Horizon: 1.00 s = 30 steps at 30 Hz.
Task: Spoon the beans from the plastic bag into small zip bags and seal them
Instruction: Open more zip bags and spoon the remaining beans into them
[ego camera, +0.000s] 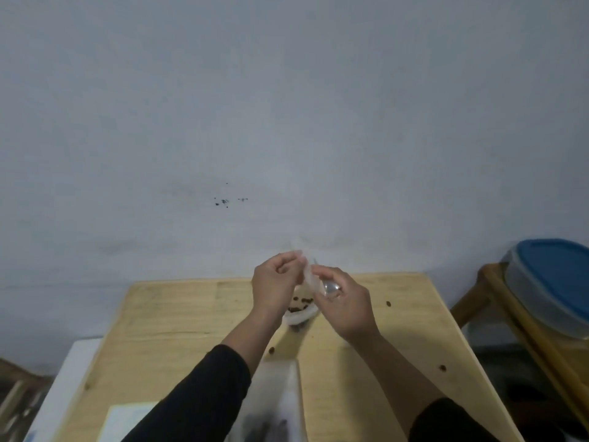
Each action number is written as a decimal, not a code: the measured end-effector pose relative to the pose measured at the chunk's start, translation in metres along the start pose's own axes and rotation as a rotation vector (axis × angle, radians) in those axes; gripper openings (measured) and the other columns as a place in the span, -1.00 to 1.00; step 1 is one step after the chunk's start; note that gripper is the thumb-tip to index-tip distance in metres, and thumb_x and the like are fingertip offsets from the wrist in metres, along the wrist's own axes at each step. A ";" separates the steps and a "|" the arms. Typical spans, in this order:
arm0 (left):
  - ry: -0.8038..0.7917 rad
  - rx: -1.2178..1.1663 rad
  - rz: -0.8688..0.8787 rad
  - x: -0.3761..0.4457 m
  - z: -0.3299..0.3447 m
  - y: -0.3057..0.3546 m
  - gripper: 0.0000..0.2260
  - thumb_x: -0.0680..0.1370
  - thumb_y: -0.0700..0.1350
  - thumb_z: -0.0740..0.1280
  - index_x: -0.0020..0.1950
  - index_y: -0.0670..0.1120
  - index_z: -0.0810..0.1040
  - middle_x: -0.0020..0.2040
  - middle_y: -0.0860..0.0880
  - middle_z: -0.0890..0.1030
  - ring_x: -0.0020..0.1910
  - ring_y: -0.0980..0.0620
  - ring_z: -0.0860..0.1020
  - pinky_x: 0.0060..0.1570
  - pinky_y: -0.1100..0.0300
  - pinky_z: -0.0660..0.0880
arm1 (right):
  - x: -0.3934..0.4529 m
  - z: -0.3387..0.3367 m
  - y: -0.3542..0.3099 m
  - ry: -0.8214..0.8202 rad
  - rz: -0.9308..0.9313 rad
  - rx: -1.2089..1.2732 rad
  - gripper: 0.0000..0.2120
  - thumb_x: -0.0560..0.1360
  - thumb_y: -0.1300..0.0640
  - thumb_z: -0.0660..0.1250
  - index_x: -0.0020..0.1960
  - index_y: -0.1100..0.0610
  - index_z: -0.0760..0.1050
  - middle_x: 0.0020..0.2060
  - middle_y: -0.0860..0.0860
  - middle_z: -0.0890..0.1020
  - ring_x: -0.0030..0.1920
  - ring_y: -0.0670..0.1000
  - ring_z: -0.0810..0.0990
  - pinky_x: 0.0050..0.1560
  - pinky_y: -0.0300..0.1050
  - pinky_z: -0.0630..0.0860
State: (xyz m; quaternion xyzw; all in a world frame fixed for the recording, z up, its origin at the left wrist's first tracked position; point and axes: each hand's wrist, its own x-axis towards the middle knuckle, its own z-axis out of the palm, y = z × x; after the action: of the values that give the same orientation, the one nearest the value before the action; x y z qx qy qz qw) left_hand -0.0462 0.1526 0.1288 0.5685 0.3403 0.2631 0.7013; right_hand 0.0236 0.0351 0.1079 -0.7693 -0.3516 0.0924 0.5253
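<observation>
The left hand (274, 282) pinches one edge of a small zip bag (306, 272) above the table (178, 317); the right hand (342, 299) pinches the other edge, seemingly with a spoon (331, 288) tucked in its fingers. Beans (299, 306) lie in the plastic bag (301, 315) below; filling and sealing of this bag look still ahead.

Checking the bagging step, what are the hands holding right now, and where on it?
Both hands pinch a small clear zip bag: left hand at its top edge, right hand lower down, also holding a spoon.
</observation>
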 end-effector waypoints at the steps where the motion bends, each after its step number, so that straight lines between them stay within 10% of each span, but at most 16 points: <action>1: 0.008 -0.028 -0.017 0.001 -0.003 0.001 -0.91 0.49 -0.16 0.41 -0.03 -0.06 0.63 -0.13 -0.10 0.69 -0.15 0.00 0.67 -0.13 0.18 0.58 | 0.001 0.003 0.000 -0.020 0.014 -0.012 -0.65 0.38 0.10 0.45 0.13 -0.11 0.52 0.06 -0.23 0.60 0.08 -0.20 0.56 0.01 -0.39 0.47; 15: -0.047 0.021 -0.013 0.006 -0.014 -0.004 -0.93 0.40 -0.13 0.50 -0.15 -0.02 0.67 -0.19 -0.03 0.70 -0.08 0.05 0.66 0.06 0.13 0.53 | 0.014 0.013 -0.022 -0.037 0.194 0.369 -0.83 0.47 0.23 0.39 -0.02 -0.01 0.60 -0.16 -0.06 0.70 -0.08 -0.13 0.67 -0.06 -0.33 0.55; 23: 0.007 0.191 0.073 0.004 -0.018 -0.005 -0.94 0.49 -0.16 0.39 -0.16 -0.02 0.64 -0.31 0.06 0.64 -0.20 0.09 0.62 -0.05 0.16 0.54 | 0.013 0.022 -0.024 0.046 0.106 0.109 -0.72 0.52 0.24 0.25 0.00 -0.17 0.43 -0.39 0.08 0.61 -0.32 0.04 0.56 -0.25 -0.20 0.48; 30: -0.016 0.265 0.131 0.001 -0.022 -0.003 -0.92 0.51 -0.19 0.35 -0.17 -0.04 0.59 -0.28 0.00 0.63 -0.16 -0.01 0.65 -0.03 0.06 0.59 | 0.011 0.025 -0.026 0.046 0.125 0.108 -0.91 0.46 0.23 0.40 -0.05 0.13 0.64 -0.26 -0.16 0.66 -0.18 -0.28 0.61 -0.14 -0.47 0.49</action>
State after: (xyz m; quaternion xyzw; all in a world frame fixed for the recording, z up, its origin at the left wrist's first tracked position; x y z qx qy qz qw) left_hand -0.0623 0.1661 0.1231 0.6792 0.3284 0.2567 0.6041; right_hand 0.0076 0.0662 0.1227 -0.7624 -0.2852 0.1264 0.5670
